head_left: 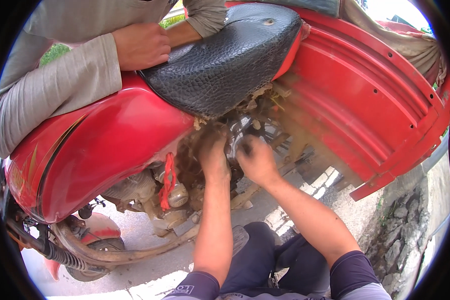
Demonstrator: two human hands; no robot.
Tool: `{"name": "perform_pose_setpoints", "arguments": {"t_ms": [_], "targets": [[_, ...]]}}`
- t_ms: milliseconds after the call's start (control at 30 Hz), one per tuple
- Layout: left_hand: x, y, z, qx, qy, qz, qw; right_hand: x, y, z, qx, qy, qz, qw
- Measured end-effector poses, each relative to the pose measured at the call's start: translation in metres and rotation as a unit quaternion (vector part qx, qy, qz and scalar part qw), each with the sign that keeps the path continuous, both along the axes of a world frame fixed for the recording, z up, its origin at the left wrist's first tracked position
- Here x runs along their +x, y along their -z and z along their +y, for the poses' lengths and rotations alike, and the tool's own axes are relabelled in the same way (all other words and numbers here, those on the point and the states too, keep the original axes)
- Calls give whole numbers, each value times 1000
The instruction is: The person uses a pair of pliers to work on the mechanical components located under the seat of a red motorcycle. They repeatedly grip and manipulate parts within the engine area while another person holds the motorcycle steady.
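Both my arms reach into the dirty mechanical space under the black seat [210,65] of a red motorcycle with a red fuel tank [110,130]. My left hand [214,155] is among dark, greasy parts below the seat's edge, its fingers hidden there. Close to its right, my right hand [257,159] has its fingers curled, dark with grime, beside a shiny metal part [238,137]. What the curled fingers hold is too small and shaded to make out. A red cloth strip [168,181] hangs from the engine [135,187] left of my left forearm.
Another person in a grey long-sleeved top leans over the tank, a hand [142,47] near the seat. A ridged red metal panel [365,90] spans the right side. A curved frame bar [120,256] and front wheel [97,255] lie lower left; broken stones [395,245] lie lower right.
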State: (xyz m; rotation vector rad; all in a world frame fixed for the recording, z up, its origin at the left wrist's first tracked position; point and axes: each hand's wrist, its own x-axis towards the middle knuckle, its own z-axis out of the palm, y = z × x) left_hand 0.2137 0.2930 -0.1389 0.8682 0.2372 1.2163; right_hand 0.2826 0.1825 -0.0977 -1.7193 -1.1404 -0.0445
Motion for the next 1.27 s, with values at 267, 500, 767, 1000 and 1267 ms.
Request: {"name": "perform_pose_setpoints", "arguments": {"t_ms": [267, 500, 767, 1000, 1267], "targets": [[4, 2, 1, -5, 2, -10, 1000, 19, -5, 0, -30, -13, 131, 991], [-1, -8, -5, -26, -2, -2, 1000, -7, -4, 22, 74, -8, 508, 858], [-8, -14, 6, -3, -6, 55, 998, -25, 2, 45, 292, -65, 689, 660], [-12, -15, 12, 24, -25, 130, 991, -31, 41, 70, 401, -143, 718, 551], [-11, 3, 33, 50, -11, 178, 983, -39, 40, 70, 331, -108, 626, 698]]}}
